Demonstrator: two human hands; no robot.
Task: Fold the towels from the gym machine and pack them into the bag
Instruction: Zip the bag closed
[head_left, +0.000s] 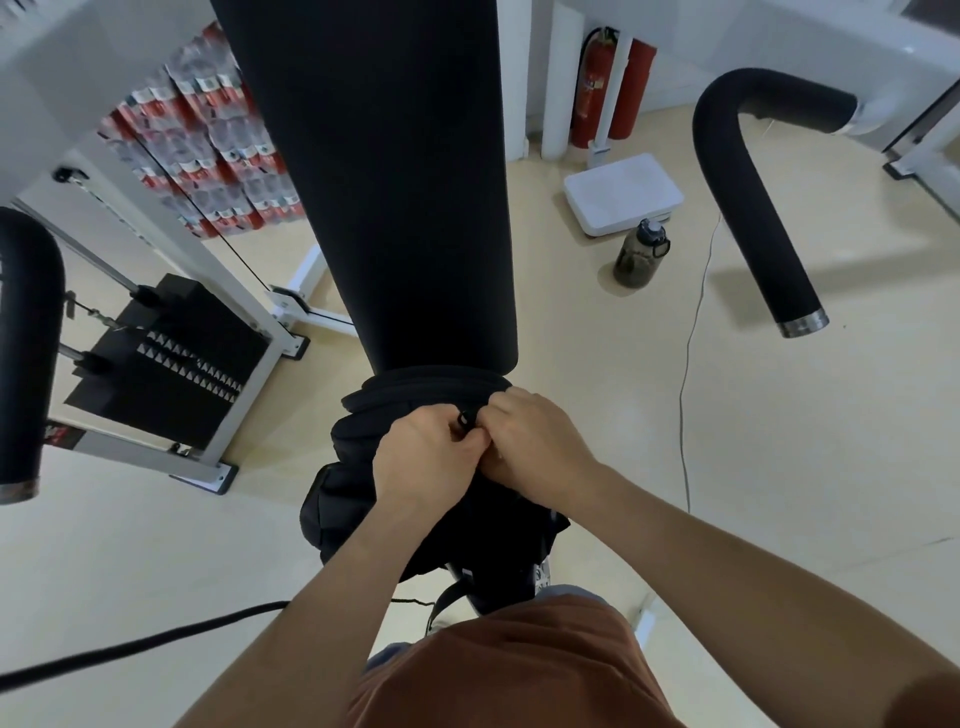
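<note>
Where both hands meet at its top, the black bag (353, 499) sits centre frame, butted against the lower end of the long black pad (379, 182). Left hand (426, 452) has its fingers curled, pinching the zipper pull (467, 421). Right hand (535, 441) has its fingers curled on the bag's top edge, touching the left. Weight stack (171, 358) at left. Dark water bottle (639, 254) and white box (623, 195) on the floor, upper right.

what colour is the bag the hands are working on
Black all over. The bag shows best in the head view, the only one here.
</note>
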